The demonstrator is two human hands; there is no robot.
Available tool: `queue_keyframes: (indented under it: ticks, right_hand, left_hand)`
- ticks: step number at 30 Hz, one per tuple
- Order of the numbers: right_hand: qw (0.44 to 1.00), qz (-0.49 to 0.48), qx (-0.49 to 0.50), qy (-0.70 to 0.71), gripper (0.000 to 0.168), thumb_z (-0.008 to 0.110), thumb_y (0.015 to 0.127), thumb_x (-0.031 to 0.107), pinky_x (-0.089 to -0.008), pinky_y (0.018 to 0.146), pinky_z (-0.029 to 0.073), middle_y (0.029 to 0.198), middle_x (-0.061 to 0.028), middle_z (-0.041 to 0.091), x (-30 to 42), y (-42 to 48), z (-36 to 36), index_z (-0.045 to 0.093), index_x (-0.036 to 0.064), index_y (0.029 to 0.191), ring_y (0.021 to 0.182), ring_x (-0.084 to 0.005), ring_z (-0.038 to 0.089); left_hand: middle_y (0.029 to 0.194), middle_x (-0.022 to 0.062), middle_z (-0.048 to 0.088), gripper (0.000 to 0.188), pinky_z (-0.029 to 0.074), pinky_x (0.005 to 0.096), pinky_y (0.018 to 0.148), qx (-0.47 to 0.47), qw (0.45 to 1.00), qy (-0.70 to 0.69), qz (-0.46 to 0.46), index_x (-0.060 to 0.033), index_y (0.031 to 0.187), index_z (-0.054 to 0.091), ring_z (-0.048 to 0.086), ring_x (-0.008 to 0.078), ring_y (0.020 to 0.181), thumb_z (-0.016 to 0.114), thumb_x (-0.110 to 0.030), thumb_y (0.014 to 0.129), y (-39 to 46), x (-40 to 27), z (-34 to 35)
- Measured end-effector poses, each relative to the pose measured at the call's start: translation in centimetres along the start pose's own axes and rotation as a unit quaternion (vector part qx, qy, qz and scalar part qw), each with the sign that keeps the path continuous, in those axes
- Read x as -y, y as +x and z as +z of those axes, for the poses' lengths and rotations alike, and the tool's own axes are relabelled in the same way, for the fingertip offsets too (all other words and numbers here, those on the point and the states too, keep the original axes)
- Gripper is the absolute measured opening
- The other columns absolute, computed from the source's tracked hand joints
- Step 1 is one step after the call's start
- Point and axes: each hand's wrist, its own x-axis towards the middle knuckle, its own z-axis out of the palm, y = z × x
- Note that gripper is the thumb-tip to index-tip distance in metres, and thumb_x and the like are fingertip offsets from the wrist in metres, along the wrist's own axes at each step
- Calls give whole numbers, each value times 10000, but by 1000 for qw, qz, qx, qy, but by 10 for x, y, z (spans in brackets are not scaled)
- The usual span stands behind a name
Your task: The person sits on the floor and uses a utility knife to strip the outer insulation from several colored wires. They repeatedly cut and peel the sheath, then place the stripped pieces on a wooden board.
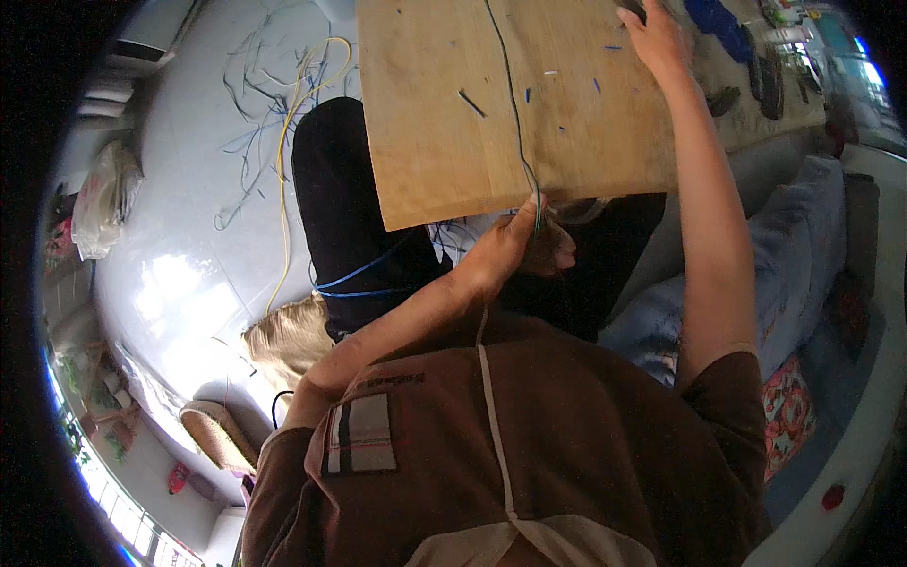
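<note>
A thin dark green wire (511,92) runs down over a wooden board (439,156) from its far edge to its near edge. My left hand (524,237) grips it just below the near edge, where more than one strand shows. My right hand (655,35) is at the board's far right, thumb and a finger spread; its fingertips are cut off by the top of the picture, so whether it holds anything is unclear. Short blue wire scraps (528,95) and a dark cut piece (471,104) lie on the board.
Tangled wire offcuts (244,142) and a yellow cable (281,163) lie on the pale floor at left. A blue cable (361,292) crosses my left leg. Right of the board are a dark blue cloth (719,28) and dark tools (769,85). A slipper (216,434) is at lower left.
</note>
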Motion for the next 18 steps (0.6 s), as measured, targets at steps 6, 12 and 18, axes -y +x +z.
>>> queue_keyframes:
  ticks: [6,12,18]
  right_hand:
    - [984,-124,84,92,350,556,822,196,-377,776,439,1020,-136,555,58,-131,-63,504,141,1165,898,-314,553]
    - [987,-72,128,-73,440,653,719,164,-363,722,452,886,-75,521,66,-207,-100,543,219,1142,829,-249,548]
    - [979,-108,133,-110,408,643,724,170,-364,690,454,891,-68,510,57,-227,-125,562,233,1119,796,-254,544]
  left_hand:
    - [674,130,600,549,497,292,557,14,999,-16,39,31,827,553,592,199,613,284,-439,918,5,2,2]
    - [642,137,589,508,494,273,508,12,999,13,47,29,823,542,586,201,561,283,-395,929,1,-5,4]
    - [646,136,587,524,500,269,504,16,998,19,53,37,829,533,590,197,567,263,-400,932,5,-2,1]
